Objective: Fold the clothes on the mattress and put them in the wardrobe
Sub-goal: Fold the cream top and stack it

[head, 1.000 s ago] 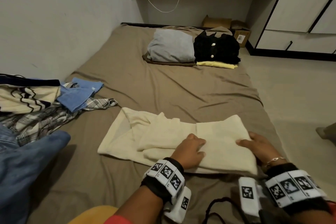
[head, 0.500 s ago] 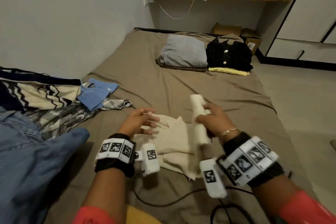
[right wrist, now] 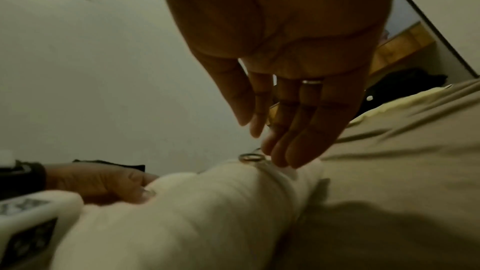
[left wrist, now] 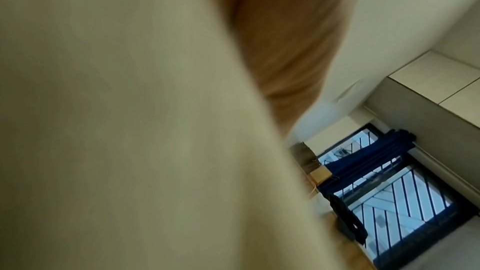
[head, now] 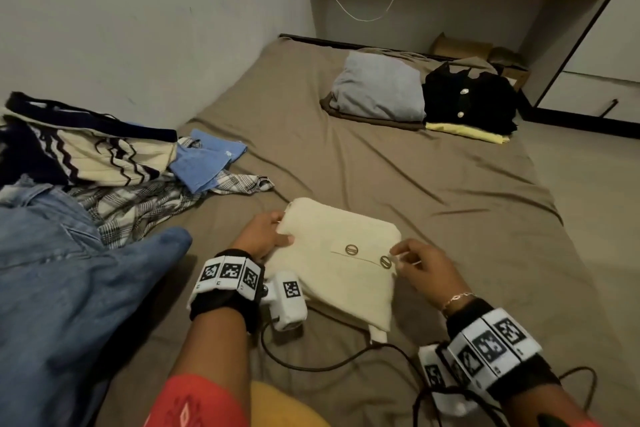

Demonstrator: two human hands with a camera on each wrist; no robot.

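Broadly, the brown-sheeted mattress (head: pixel 381 177) carries a folded cream knit garment (head: pixel 339 263) at its near end. Left hand (head: pixel 263 236) pinches its left edge; right hand (head: pixel 420 265), fingers seemingly straight, touches its right edge beside a ring-shaped button (head: pixel 385 261).

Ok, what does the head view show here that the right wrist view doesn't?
Only the head view shows the unfolded pile by the wall, the grey folded stack at the far end, and both round buttons on the cream garment. Only the right wrist view shows the right hand from beneath, fingers straight, a ring on one. Both show the left hand gripping the garment's edge on the mattress.
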